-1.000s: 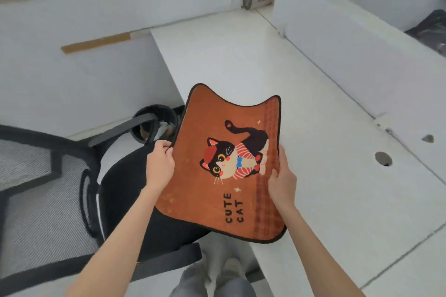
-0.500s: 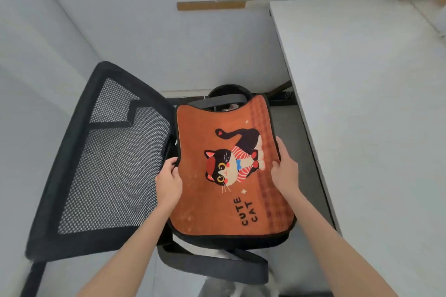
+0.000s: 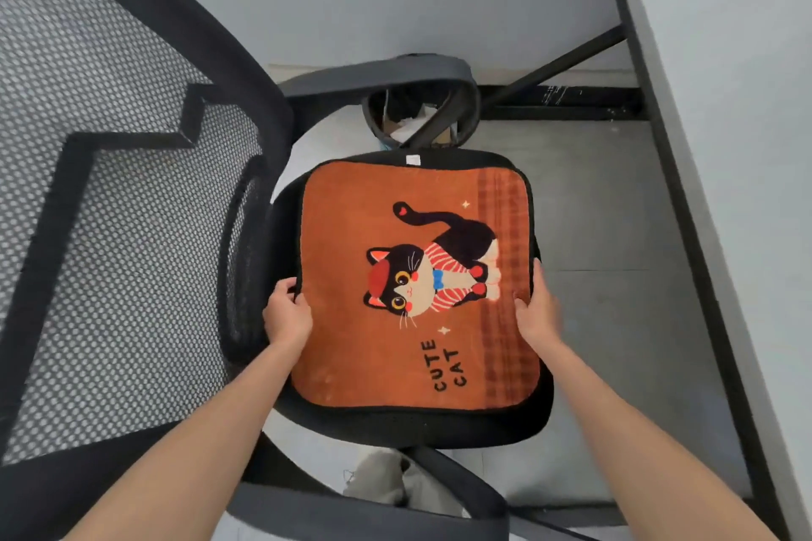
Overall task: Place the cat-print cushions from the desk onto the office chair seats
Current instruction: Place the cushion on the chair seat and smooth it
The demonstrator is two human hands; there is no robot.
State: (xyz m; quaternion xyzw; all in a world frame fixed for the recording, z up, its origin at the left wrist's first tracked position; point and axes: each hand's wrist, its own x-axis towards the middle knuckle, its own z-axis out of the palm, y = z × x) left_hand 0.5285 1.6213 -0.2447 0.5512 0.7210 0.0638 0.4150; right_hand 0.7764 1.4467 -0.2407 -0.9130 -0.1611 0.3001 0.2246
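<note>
The cat-print cushion (image 3: 417,281), orange with a black cat and the words "CUTE CAT", lay flat on the black seat (image 3: 408,426) of the office chair (image 3: 132,189) in the centre of the frame, covering most of it so that only a dark rim showed around its edges. The left hand (image 3: 288,314) gripped the cushion's left edge, fingers curled over the border. The right hand (image 3: 538,312) held the right edge, thumb on top of the fabric and fingers down along the side. The chair's mesh backrest filled the left side of the frame, and one armrest (image 3: 378,77) arched across above the seat. A waste bin (image 3: 417,119) stood on the floor just beyond the seat. The edge of the desk (image 3: 725,145) ran down the right side of the frame.
</note>
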